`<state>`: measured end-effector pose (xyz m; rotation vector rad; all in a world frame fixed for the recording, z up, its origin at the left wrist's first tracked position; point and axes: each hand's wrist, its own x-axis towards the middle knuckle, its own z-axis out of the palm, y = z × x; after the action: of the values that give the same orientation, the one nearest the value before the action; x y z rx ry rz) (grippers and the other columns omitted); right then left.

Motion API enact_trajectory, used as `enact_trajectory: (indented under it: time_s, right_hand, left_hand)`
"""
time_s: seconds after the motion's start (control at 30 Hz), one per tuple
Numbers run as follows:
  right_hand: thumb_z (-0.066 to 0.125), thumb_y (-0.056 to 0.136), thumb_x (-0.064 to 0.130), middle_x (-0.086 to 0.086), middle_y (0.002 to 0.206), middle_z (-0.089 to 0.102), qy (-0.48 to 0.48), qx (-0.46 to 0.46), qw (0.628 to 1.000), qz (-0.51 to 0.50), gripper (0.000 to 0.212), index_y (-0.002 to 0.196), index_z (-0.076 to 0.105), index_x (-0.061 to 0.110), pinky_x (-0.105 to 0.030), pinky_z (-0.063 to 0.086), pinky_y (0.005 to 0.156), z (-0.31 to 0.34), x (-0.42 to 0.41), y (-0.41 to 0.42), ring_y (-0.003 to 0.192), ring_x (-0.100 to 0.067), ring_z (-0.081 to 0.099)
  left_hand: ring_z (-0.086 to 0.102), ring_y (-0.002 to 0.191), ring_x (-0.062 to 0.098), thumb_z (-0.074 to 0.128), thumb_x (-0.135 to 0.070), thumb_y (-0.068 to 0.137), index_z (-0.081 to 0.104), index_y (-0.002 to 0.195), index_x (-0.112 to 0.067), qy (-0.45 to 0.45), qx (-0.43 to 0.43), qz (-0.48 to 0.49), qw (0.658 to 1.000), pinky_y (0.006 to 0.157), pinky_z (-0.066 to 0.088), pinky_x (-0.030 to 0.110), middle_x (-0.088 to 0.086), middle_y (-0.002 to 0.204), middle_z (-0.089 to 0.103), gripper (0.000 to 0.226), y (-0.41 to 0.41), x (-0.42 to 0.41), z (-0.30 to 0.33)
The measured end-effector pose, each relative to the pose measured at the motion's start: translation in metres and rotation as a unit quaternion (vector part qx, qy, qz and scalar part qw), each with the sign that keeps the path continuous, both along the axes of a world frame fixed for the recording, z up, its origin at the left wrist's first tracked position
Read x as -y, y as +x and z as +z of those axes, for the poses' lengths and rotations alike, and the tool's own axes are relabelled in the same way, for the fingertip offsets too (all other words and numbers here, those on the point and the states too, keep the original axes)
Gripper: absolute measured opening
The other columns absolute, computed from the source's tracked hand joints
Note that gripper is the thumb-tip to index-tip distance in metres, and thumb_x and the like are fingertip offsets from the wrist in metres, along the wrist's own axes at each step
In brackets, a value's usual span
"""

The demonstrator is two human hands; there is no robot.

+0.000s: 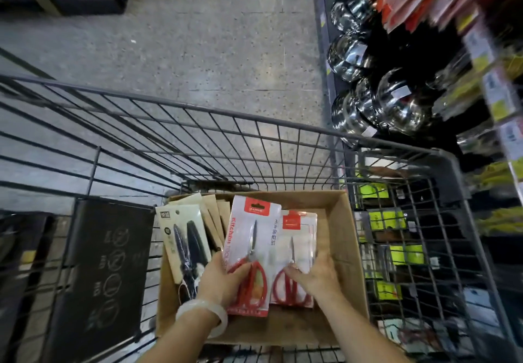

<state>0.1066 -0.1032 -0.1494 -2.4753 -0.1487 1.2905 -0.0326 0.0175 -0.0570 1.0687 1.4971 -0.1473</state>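
Gripping a red-handled scissors pack (252,238) by its near edge in the curled fingers of the left hand (223,280), pressing a second pack (300,235) just right of it under the flat right hand (318,276), both in the cardboard box (341,238) in the cart (441,221); likely light, stiff and slick-fronted, best pinched at the card edges.

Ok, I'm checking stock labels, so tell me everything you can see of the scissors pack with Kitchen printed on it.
The Kitchen scissors pack is a flat white card with a red header, red lettering down its left side and clear plastic over steel-bladed scissors with red handles. It lies tilted in the cardboard box in the cart, overlapping a second pack on its right. The left hand grips its lower left edge, thumb across the handles.
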Motion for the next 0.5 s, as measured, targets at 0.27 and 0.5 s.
enact_trajectory:
  time_s: [0.27,0.5]
  right_hand:
    - [0.075,0.078,0.024,-0.009,0.112,0.066,-0.118,-0.011,0.992,0.039,0.042,0.113,0.057,0.01,-0.028,0.048,0.075,-0.003,0.003,0.0,0.095,-0.025,0.062]
    - [0.053,0.091,0.027,-0.014,0.121,0.063,-0.069,0.074,0.995,0.008,0.031,0.117,0.058,0.012,-0.029,0.046,0.081,0.058,0.02,-0.006,0.11,-0.032,0.061]
  left_hand:
    - [0.062,0.088,0.011,0.073,-0.022,0.079,0.045,0.113,-0.026,0.0,0.051,0.014,0.999,0.065,0.049,0.024,-0.005,0.1,0.062,0.045,-0.026,-0.001,0.001]
    - [0.068,0.063,0.008,0.073,-0.016,0.079,0.052,0.105,-0.019,0.046,0.095,0.007,0.994,0.05,0.05,0.02,-0.002,0.087,0.066,0.034,-0.028,0.01,0.042]
